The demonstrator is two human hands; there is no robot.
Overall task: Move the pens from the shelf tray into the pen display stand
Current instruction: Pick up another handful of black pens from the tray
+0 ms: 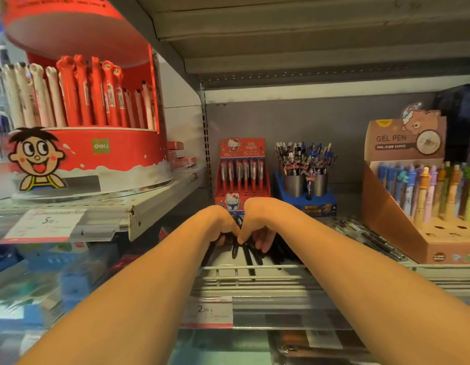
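Both my hands reach into the shelf tray (255, 267), a wire-fronted bin at the centre. My left hand (220, 225) and my right hand (257, 225) touch each other, their fingers curled around a bundle of black pens (244, 252) whose tips hang down over the white tray floor. More black pens (281, 252) lie in the tray under my right hand. Just behind my hands stands a red pen display stand (241, 172) with a cartoon cat, holding a row of red pens; its front holes look empty.
A blue stand with two metal cups of pens (306, 180) sits to the right of the red stand. A brown gel pen box (418, 196) is at far right, loose pens (373, 238) beside it. A big red round display (83, 143) fills the upper left shelf.
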